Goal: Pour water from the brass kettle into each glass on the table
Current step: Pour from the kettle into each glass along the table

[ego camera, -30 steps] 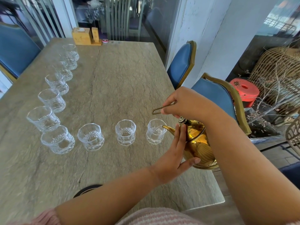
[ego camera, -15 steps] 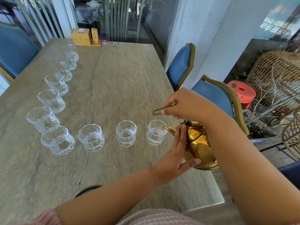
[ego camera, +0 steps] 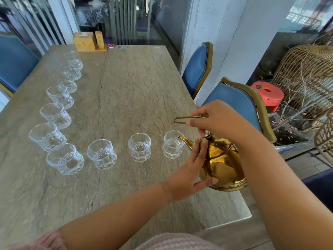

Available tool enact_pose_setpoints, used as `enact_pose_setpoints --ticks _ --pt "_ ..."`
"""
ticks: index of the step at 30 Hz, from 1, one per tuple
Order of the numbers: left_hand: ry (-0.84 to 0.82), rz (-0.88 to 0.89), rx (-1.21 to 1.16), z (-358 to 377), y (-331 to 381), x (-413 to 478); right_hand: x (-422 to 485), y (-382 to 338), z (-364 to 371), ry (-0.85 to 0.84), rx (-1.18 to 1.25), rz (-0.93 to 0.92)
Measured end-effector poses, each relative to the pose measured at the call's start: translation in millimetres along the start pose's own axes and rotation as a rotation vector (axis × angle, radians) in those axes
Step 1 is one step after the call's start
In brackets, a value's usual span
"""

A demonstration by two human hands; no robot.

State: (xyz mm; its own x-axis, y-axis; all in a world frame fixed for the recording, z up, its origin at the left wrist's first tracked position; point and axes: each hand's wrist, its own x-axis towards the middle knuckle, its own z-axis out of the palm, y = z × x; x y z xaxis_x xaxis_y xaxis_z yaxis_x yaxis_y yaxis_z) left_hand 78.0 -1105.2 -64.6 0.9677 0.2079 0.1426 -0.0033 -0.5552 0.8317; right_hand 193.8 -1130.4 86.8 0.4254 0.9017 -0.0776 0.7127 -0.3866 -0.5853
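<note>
Glasses [ego camera: 139, 147] line left; table [ego camera: 129, 91] centre open.

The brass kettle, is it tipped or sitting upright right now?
Tipped. The brass kettle leans spout-first over the nearest glass, held by the right hand and steadied by the left hand.

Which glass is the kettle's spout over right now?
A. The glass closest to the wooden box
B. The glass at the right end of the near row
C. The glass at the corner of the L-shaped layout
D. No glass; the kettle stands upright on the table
B: the brass kettle is tilted, held by the right hand, its spout tip at the rim of the rightmost glass.
</note>
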Motion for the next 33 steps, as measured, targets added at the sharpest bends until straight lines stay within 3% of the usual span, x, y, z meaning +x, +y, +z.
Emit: enact_pose_setpoints --ticks 7,12,23,33 --pt "-0.017 0.043 0.196 0 -3 1 -20 25 -5 0.112 0.157 0.055" --pt "0.065 0.057 0.247 8 -1 0 -40 41 -9 0.141 0.467 0.101" --pt "0.463 -0.064 0.031 39 12 -47 -74 25 8 -0.120 0.748 0.140" --pt "0.559 -0.086 0.021 -4 2 -162 -111 -65 75 -0.308 0.830 0.112"
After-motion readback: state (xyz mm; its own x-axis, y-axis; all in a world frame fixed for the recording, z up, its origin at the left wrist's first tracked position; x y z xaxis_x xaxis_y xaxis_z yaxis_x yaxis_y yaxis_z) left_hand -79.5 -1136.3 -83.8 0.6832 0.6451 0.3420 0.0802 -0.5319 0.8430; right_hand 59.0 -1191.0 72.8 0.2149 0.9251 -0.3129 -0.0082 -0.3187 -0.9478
